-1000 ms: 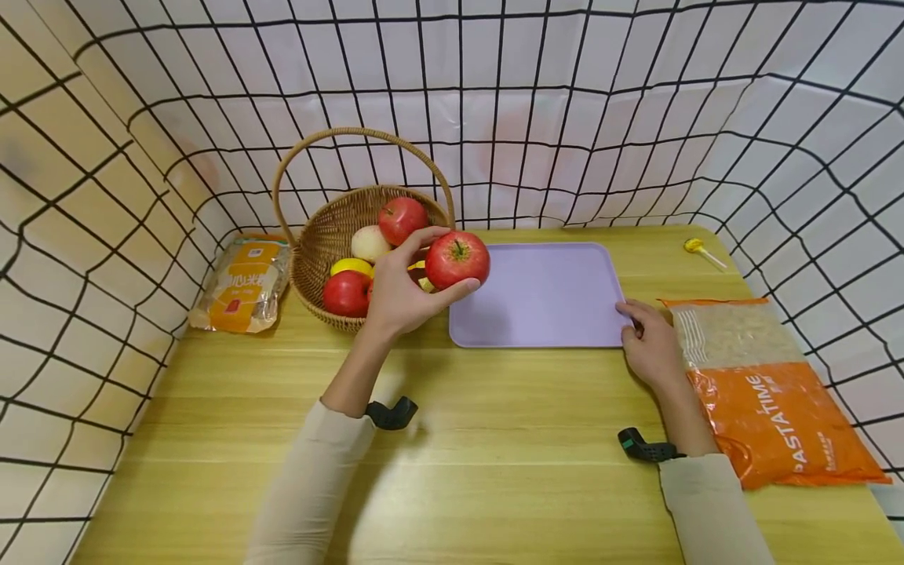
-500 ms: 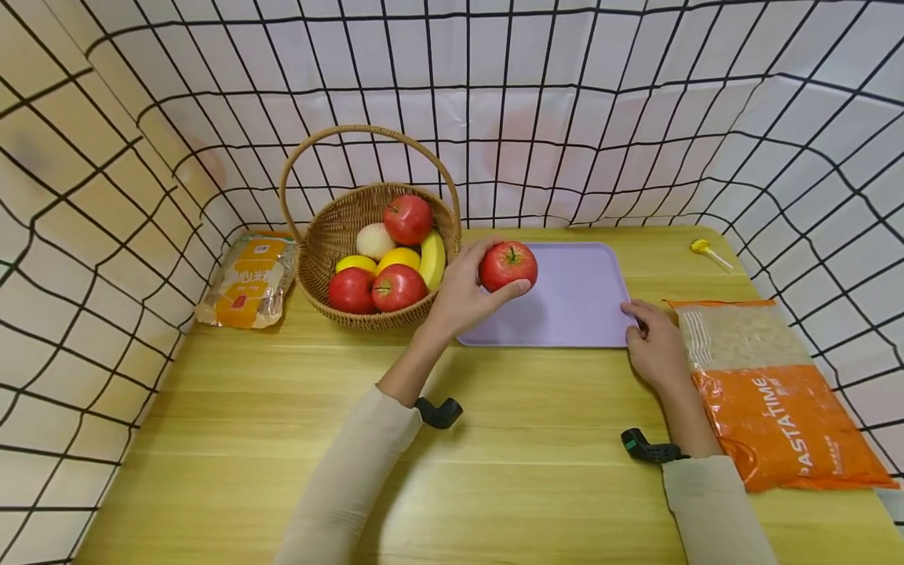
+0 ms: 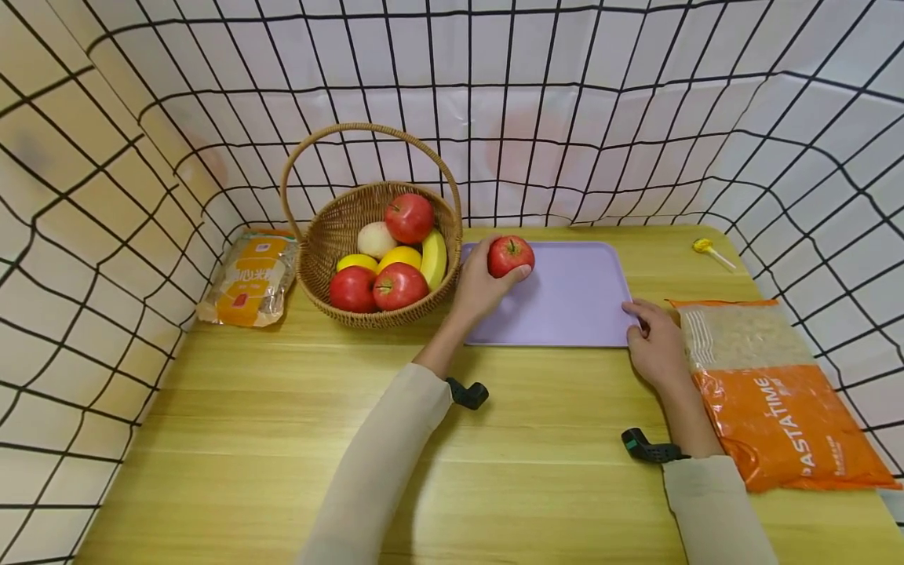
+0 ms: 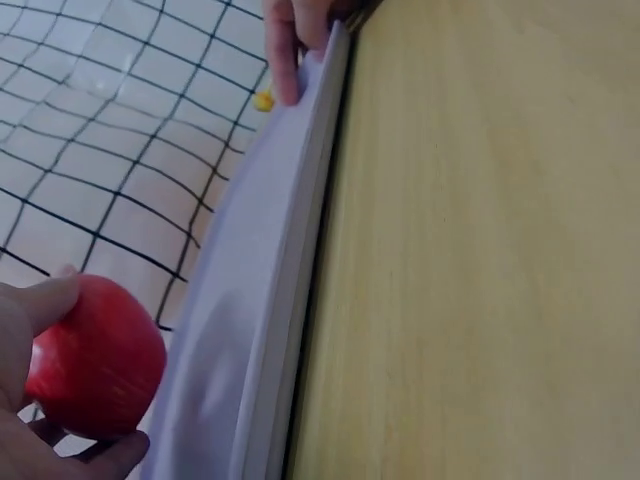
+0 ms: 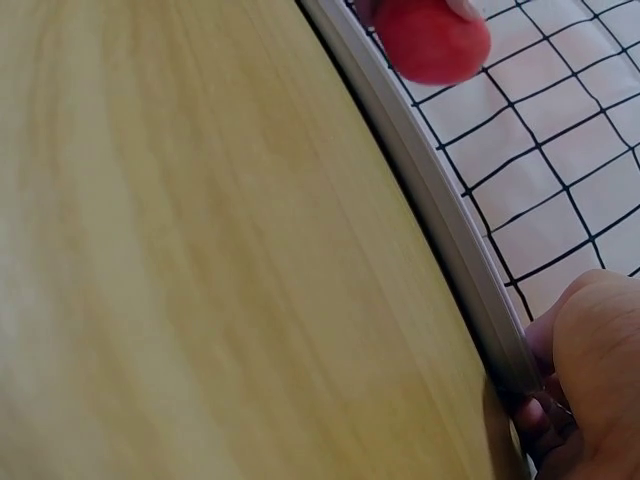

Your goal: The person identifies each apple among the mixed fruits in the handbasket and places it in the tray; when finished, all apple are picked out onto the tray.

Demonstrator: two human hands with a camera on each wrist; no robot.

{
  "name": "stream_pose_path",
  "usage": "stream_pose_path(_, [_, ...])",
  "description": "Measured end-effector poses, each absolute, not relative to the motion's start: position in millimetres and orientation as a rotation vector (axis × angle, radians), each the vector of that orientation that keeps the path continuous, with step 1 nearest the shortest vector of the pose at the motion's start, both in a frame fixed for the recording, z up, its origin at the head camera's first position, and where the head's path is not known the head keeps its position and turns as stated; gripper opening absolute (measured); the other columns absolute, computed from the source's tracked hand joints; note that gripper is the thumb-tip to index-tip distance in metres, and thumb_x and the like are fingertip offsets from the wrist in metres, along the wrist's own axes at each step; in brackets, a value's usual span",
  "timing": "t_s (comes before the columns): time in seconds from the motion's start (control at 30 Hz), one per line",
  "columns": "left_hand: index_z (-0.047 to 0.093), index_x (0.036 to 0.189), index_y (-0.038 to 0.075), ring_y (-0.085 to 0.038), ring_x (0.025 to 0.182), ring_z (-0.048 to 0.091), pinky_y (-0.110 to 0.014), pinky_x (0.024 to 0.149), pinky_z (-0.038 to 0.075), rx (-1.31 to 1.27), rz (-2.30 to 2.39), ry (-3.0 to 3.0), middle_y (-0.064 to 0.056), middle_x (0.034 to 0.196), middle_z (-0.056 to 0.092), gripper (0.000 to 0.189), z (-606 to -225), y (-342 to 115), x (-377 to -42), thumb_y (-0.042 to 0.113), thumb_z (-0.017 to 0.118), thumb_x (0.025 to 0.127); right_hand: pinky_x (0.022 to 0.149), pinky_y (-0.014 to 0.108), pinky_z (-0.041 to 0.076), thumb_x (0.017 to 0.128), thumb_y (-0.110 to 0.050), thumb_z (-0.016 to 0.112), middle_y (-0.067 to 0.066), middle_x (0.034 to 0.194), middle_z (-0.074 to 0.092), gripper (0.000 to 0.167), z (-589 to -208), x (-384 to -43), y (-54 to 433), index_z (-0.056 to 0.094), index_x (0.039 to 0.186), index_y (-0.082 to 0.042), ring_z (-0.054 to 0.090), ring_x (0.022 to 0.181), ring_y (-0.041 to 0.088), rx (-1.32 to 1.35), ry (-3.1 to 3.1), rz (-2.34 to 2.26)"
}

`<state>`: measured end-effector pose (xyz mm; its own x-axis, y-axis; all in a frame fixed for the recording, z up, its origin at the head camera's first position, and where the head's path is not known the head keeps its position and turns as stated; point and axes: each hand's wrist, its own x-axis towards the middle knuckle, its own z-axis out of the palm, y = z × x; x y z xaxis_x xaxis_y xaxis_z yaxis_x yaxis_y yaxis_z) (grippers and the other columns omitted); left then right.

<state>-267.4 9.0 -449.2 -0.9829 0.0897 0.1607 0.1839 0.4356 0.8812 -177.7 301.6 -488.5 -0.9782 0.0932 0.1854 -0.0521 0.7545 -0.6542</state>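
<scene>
A red apple is gripped in my left hand, fingers behind it and thumb in front. In the left wrist view, the apple hangs over the near end of the tray, with its shadow on the tray's surface. The lilac rectangular tray lies on the table. My right hand pinches its right edge near the front corner, fingers on the rim and thumb below. To the left stands a wicker basket with a tall handle. It holds red apples, yellow fruits, a banana and a pale round fruit.
An orange PASTATIME bag lies beside my right forearm. Behind it is a yellow lollipop. A plastic food packet rests left of the basket. White walls with a black grid close off the back and sides.
My left hand has carried the apple rightward from in front of the basket to over the tray's left part, and lower. My right hand has stayed on the tray's edge.
</scene>
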Motion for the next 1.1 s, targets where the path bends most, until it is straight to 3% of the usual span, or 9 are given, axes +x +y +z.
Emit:
stream_pose_path(0.33, [0.041, 0.155, 0.015, -0.024, 0.134, 0.055, -0.043, 0.112, 0.048, -0.032, -1.802, -2.471, -0.010, 0.147, 0.054, 0.076, -466.1, 19.2, -289.9, 0.043, 0.076, 0.093, 0.109, 0.063, 0.039, 0.097, 0.001, 0.047, 0.029, 0.149, 0.051, 0.043, -490.4, -178.7, 303.0, 0.060, 0.137, 0.006, 0.047, 0.137, 0.049, -0.034, -2.755, 1.044])
stream_pose_path(0.73, [0.042, 0.155, 0.012, -0.027, 0.134, 0.056, -0.046, 0.112, 0.048, -0.027, -1.775, -2.480, -0.013, 0.147, 0.056, 0.081, -476.7, 21.7, -301.0, 0.043, 0.078, 0.091, 0.107, 0.061, 0.041, 0.096, 0.002, 0.047, 0.030, 0.149, 0.051, 0.044, -491.4, -177.0, 302.9, 0.060, 0.138, 0.007, 0.049, 0.134, 0.047, -0.034, -2.739, 1.050])
stream_pose_path(0.93, [0.027, 0.163, 0.017, -0.027, 0.145, 0.046, -0.047, 0.118, 0.042, -0.029, -1.736, -2.544, -0.012, 0.159, 0.044, 0.102, -476.2, 18.1, -296.7, 0.047, 0.084, 0.084, 0.105, 0.059, 0.042, 0.096, 0.002, 0.047, 0.029, 0.149, 0.051, 0.044, -491.9, -177.9, 303.5, 0.060, 0.138, 0.006, 0.050, 0.134, 0.046, -0.038, -2.737, 1.048])
stream_pose_path(1.1, [0.013, 0.166, 0.011, -0.028, 0.155, 0.030, -0.045, 0.126, 0.029, -0.137, -1.793, -2.573, -0.015, 0.168, 0.028, 0.117, -474.6, 9.1, -283.3, 0.041, 0.088, 0.081, 0.107, 0.061, 0.041, 0.097, 0.002, 0.046, 0.029, 0.150, 0.050, 0.044, -491.5, -177.4, 303.8, 0.060, 0.139, 0.005, 0.048, 0.136, 0.047, -0.053, -2.743, 1.060])
